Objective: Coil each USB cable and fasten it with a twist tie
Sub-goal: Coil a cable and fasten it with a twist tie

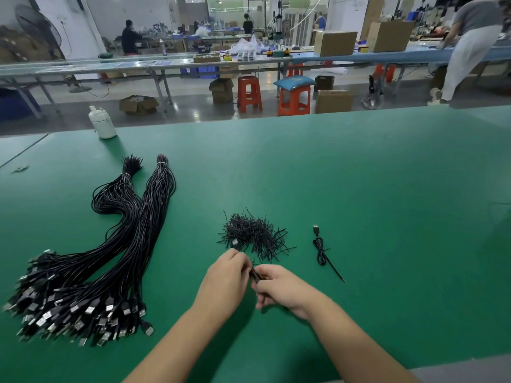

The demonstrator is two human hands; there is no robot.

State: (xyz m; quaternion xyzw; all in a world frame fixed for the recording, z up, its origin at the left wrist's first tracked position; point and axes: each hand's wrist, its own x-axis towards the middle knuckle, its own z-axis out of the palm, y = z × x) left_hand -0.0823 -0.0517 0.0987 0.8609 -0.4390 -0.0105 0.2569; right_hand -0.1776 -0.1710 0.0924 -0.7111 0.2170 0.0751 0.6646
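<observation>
Our left hand [225, 280] and right hand [279, 288] pinch a coiled cable [255, 273] between them; a loosened pinch could let it spring open before tying.

A big green table [359, 175] fills the near part of the room. On its left side lie two long bunches of black cables [110, 244], each tied at the far end. Their plugs [77, 308] spread out in a heap at the near left. In the middle sits a messy pile of short black twist ties [253, 233]. Just right of that pile lies one coiled cable [320, 250], with its plug pointing to the far side and a thin end pointing near. A white bottle [102, 123] stands at the far left edge of the table.
</observation>
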